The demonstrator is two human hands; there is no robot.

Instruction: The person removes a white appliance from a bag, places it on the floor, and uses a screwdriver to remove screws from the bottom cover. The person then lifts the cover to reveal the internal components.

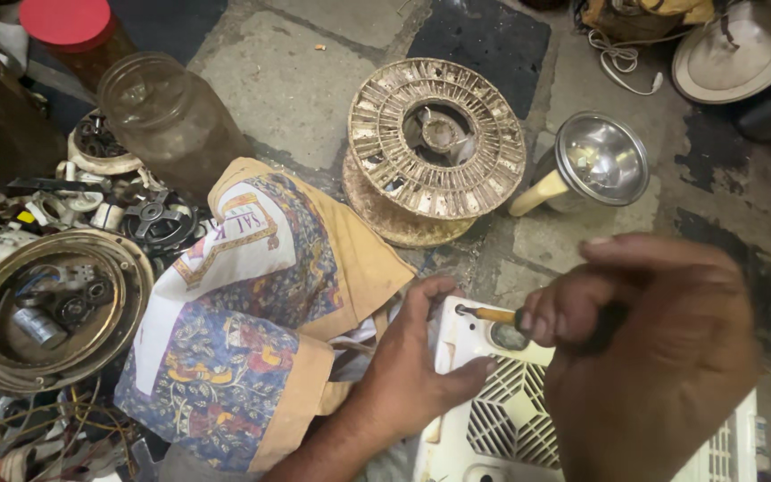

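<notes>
A white plastic casing [510, 419] with a grille lies low in the head view. My left hand [408, 370] grips its upper left corner, thumb on the rim and fingers over the face. My right hand [653, 348] is closed around a screwdriver [493, 315] with a yellowish shaft. Its tip touches the casing's top corner, just beside my left thumb. The screwdriver's handle is hidden inside my fist.
A patterned cloth bag [243, 330] lies left of the casing. Behind stand a dusty round spool [435, 147], a torch with a shiny reflector [595, 161] and a brown jar [167, 112]. A round metal housing [46, 308] and loose parts crowd the left side.
</notes>
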